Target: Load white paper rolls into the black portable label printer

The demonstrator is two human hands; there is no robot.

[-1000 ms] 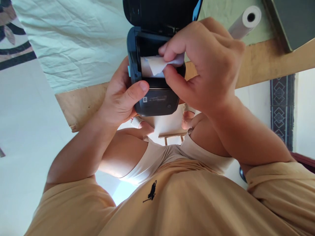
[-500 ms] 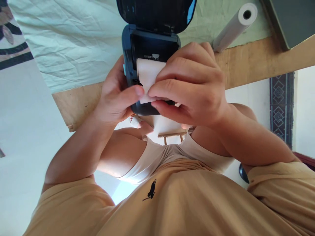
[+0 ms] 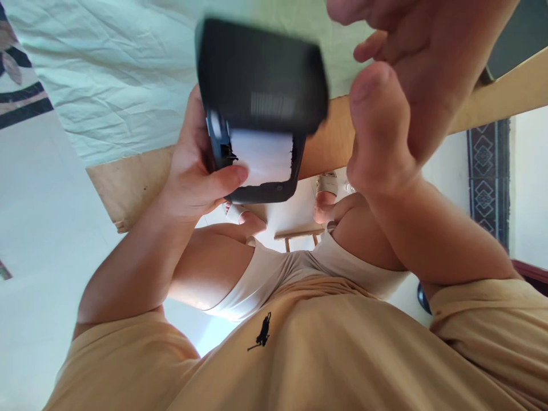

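Observation:
My left hand (image 3: 201, 165) grips a small black label printer (image 3: 265, 195) by its left side, above the table's front edge. Its thumb presses the lower left of the white paper (image 3: 263, 157) lying in the printer's bay. The printer's black lid (image 3: 263, 74), blurred by motion, is tilted partway down and covers the upper part of the bay. A label with a barcode-like pattern shows on the lid's outer face. To the right of the printer, my right hand (image 3: 411, 97) is raised and apart from it, thumb and fingers spread, with nothing seen in it.
A pale green cloth (image 3: 128, 74) covers much of the wooden table (image 3: 128, 180). At the upper right lies a dark grey flat object (image 3: 520, 43), partly behind my right hand. Below the table edge are my legs and a wooden stool bar (image 3: 299, 234).
My right hand has let go of the paper and moved up and right, now hiding the white roll. The printer's lid has swung down from upright over part of the bay.

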